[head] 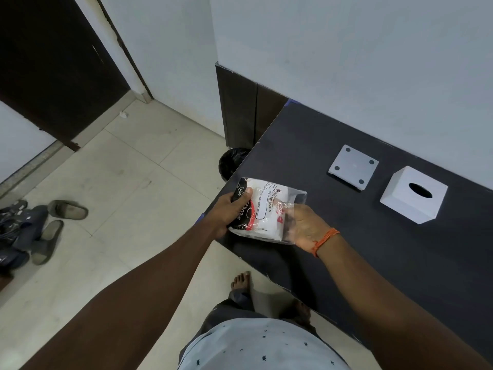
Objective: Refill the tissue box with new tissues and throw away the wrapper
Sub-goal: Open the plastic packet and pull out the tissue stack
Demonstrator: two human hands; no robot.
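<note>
Centre frame, my left hand (226,212) clamps the tissue pack (260,209); my right hand (304,227) pinches its clear wrapper (293,206) end. Pulling unevenly could spill tissues floorward. Right of centre, the base plate (352,166) and tissue box (413,194) wait.

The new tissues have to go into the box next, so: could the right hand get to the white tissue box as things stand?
Probably yes, but not freely: the right hand is busy at the tissue pack's wrapper. The dark table between it and the tissue box is bare.
</note>
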